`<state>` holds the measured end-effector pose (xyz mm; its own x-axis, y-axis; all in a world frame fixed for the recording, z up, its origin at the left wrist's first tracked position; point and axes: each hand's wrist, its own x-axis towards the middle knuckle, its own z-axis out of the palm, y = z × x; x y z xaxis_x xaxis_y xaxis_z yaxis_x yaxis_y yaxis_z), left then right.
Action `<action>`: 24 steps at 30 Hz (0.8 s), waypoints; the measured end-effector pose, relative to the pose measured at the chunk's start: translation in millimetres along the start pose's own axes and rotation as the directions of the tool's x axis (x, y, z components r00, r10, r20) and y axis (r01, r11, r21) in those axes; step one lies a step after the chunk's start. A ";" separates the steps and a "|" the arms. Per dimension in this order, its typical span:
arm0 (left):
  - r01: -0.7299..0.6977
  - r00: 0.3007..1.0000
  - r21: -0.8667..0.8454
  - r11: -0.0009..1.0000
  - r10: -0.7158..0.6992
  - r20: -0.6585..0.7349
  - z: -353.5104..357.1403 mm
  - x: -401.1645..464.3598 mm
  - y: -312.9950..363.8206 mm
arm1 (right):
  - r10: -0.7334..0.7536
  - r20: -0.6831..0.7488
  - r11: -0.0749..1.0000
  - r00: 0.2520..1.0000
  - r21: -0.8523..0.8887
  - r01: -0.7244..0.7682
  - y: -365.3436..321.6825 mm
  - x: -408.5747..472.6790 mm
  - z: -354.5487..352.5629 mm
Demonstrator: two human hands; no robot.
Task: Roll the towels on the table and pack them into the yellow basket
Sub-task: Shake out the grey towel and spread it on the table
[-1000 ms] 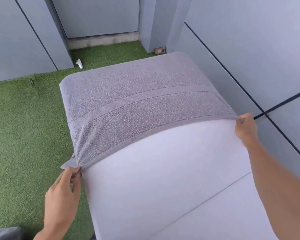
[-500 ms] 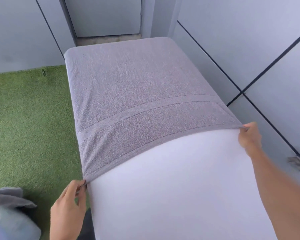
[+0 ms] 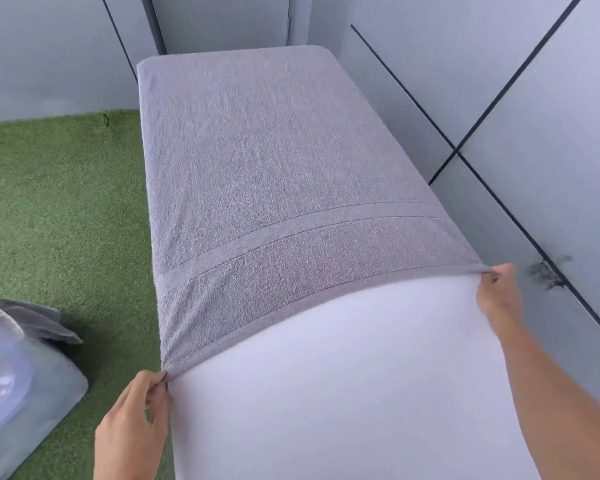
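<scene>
- The white rectangular table (image 3: 326,393) fills the middle of the frame, running from the bottom edge up to the grey panelled wall (image 3: 499,81) at upper right.
- The grey terry towel with a woven stripe (image 3: 274,168) covers the table's far two-thirds. Half a second ago its near hem sagged more at the left corner; now it lies flatter and tauter, so to my eye it is spread ready for rolling.
- The green artificial turf (image 3: 59,220) shows at left.
- At lower left sits a blurred translucent container (image 3: 21,393) with a crumpled dark grey cloth (image 3: 32,320) on top and a speck of yellow inside; whether it is the basket I cannot tell.
- The left hand (image 3: 132,420), bottom centre-left, pinches the towel's near-left corner.
- The right hand (image 3: 499,299), at right, pinches the near-right corner.
</scene>
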<state>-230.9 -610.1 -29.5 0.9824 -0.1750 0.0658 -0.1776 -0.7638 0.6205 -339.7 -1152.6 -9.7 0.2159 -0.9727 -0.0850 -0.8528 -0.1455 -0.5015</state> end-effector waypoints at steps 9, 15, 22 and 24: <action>0.112 0.991 -0.010 0.994 -0.113 -0.066 -4.0 -122.1 9.9 | -0.105 0.053 0.994 0.993 0.017 0.104 79.2 -37.6 -37.6; 0.213 0.973 -0.055 0.975 -0.217 -0.081 -8.3 -200.6 20.6 | -0.131 0.125 0.991 0.983 0.023 0.129 141.4 -62.4 -74.8; 0.311 0.947 0.021 0.950 -0.308 -0.091 -14.3 -255.5 34.2 | -0.123 0.290 0.992 0.949 0.039 0.117 175.1 -75.2 -107.9; 0.370 0.927 0.053 0.928 -0.365 -0.088 -14.6 -252.5 42.8 | -0.206 0.330 0.977 0.921 0.013 0.214 177.8 -74.1 -113.4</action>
<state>-485.7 -589.5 -8.2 0.9805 0.1707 -0.0969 0.1955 -0.8063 0.5583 -561.2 -1126.8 5.0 0.5318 -0.8062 -0.2595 -0.7807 -0.3479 -0.5191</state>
